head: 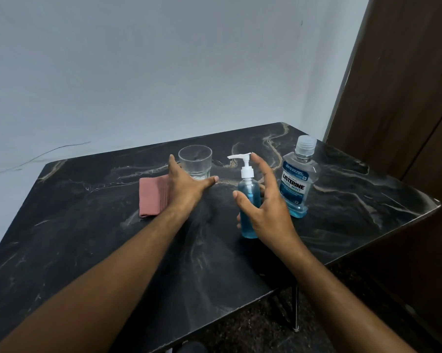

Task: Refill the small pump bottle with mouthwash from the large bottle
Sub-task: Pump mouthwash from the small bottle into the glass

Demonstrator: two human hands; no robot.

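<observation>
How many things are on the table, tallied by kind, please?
Bottles: 2, the small pump bottle and the large mouthwash bottle
Glasses: 1, the clear glass
Cloths: 1, the folded pink cloth
Total: 4

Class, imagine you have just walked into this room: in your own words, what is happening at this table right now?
A person stands at a dark marble-patterned table, about to refill a small clear pump bottle of blue liquid. The right hand is open around it, apparently not yet gripping. The left hand rests flat near a clear drinking glass and partly over a folded pink cloth. The large clear mouthwash bottle stands capped to the right, untouched.
</observation>
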